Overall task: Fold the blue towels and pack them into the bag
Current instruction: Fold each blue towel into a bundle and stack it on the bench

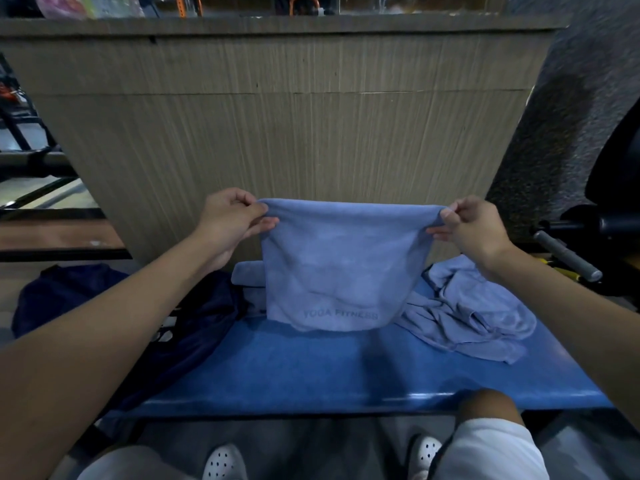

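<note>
A blue padded bench (311, 368) spans the lower middle. On it: a crumpled towel (467, 317) at right, a folded towel (246, 276) at centre-left (partly hidden), a dark navy bag (194, 323) over the left edge, and a hanging towel (332, 265) whose hem touches it mid-frame.

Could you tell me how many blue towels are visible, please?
3: held towel between left hand and right hand; crumpled towel on bench, right; half-hidden towel behind, left. More may be hidden.

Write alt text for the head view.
The left hand and right hand pinch the top corners of a blue towel, held up over a blue bench. A crumpled towel lies at right, a dark bag at left.
</note>
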{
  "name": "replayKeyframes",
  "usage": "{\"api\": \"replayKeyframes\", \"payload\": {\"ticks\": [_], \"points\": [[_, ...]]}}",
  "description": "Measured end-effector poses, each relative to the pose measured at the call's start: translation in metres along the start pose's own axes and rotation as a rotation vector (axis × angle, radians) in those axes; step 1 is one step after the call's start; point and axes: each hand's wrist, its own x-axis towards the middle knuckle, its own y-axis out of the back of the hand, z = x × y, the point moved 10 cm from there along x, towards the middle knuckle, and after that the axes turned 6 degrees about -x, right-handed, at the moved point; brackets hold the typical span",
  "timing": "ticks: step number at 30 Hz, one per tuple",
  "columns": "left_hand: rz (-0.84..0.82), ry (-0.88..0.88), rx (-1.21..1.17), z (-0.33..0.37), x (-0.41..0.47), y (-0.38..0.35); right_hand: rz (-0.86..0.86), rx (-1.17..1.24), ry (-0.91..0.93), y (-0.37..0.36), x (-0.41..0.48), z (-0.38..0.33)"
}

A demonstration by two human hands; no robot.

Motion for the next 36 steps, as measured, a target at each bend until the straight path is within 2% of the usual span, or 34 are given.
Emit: {"api": "replayKeyframes", "payload": {"ticks": [3, 7, 10, 15, 18, 20, 23, 26, 29, 32, 36], "points": [[-0.004, -0.049, 0.020, 0.007, 0.000, 0.001, -0.001, 0.023, 0.022, -0.002, 0.003, -0.004], [-0.050, -0.011, 0.070, -0.006, -0.009, 0.007, -0.033, -0.002, -0.006, -0.006, -0.011, 0.005], [-0.124, 0.103, 0.126, -0.042, -0.027, 0.014, -0.095, -0.069, -0.082, -0.015, -0.036, 0.030], [-0.305, 0.375, 0.250, -0.129, -0.070, 0.031, -0.327, -0.332, -0.149, -0.042, -0.093, 0.088], [-0.370, 0.527, 0.299, -0.172, -0.089, 0.043, -0.446, -0.376, -0.192, -0.054, -0.118, 0.117], [-0.470, 0.578, 0.435, -0.194, -0.098, 0.046, -0.530, -0.379, -0.223, -0.062, -0.131, 0.130], [-0.533, 0.542, 0.695, -0.222, -0.098, 0.051, -0.614, -0.329, -0.302, -0.076, -0.147, 0.151], [-0.530, 0.464, 0.769, -0.252, -0.100, 0.039, -0.628, -0.326, -0.315, -0.093, -0.154, 0.174], [-0.563, 0.295, 0.852, -0.278, -0.095, 0.028, -0.670, -0.364, -0.256, -0.115, -0.159, 0.189], [-0.438, 0.226, 0.890, -0.293, -0.070, 0.041, -0.649, -0.378, -0.227, -0.124, -0.150, 0.198], [-0.295, 0.155, 0.839, -0.278, -0.049, 0.033, -0.610, -0.431, -0.204, -0.129, -0.128, 0.205]]}}
